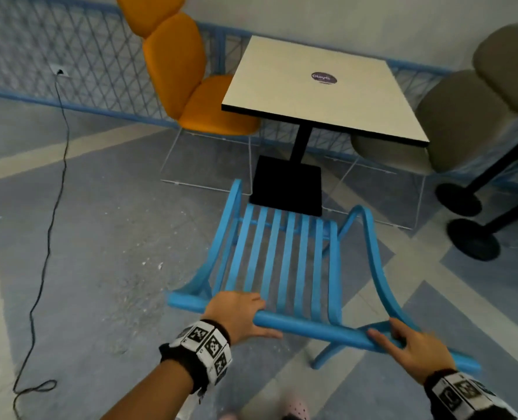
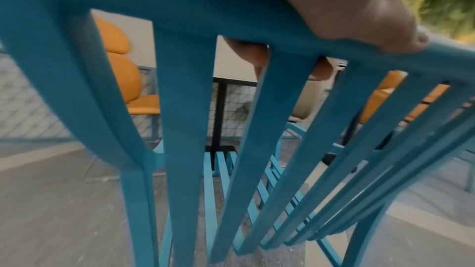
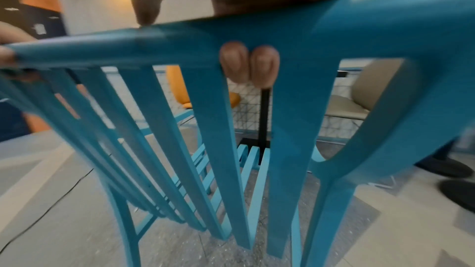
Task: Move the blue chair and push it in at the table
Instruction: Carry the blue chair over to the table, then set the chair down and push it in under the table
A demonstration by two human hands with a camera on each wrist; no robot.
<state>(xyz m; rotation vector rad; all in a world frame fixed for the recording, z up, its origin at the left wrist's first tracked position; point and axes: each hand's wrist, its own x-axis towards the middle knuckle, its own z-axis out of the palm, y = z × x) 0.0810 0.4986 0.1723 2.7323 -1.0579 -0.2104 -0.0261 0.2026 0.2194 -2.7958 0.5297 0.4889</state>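
A blue slatted chair (image 1: 285, 259) stands on the floor in front of me, its seat facing the square white table (image 1: 318, 89). The seat's front edge is near the table's black base (image 1: 286, 184). My left hand (image 1: 242, 313) grips the left part of the top rail of the chair back, fingers over it and thumb along the near side. My right hand (image 1: 409, 344) grips the right part of the same rail. In the left wrist view, fingers (image 2: 246, 54) curl behind the blue chair's rail (image 2: 180, 13). In the right wrist view, two fingertips (image 3: 249, 64) show under the blue chair's rail (image 3: 257, 33).
An orange chair (image 1: 191, 86) stands at the table's left, a grey-beige chair (image 1: 463, 116) at its right. Two round black bases (image 1: 473, 241) sit on the floor at the right. A black cable (image 1: 51, 225) runs across the floor at the left. A blue mesh fence (image 1: 69, 56) lines the back.
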